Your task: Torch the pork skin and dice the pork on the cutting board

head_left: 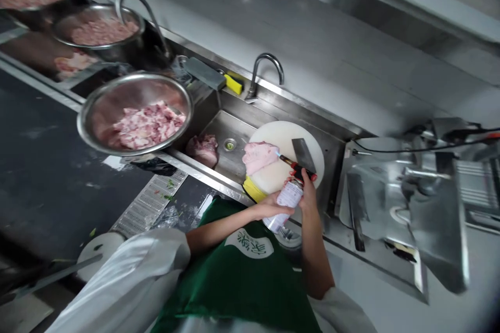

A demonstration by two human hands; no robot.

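Observation:
A butane torch (289, 195) is held in both of my hands, its canister white and its head black and red. My left hand (271, 205) is wrapped round the canister. Higher up, my right hand (307, 187) grips the torch head. A small blue flame at the nozzle meets the right edge of a pale pink slab of meat (260, 156). That meat lies on a round white cutting board (279, 131) set over the sink. On the board's right side rests a cleaver (303, 152). Something yellow (253, 190) shows under the board's near edge.
Another meat piece (203, 151) lies in the steel sink (230, 124), below a curved faucet (267, 57). A large bowl of cut meat (135, 152) stands left, with pots of minced meat (102, 48) beyond. Steel equipment (433, 208) sits at right.

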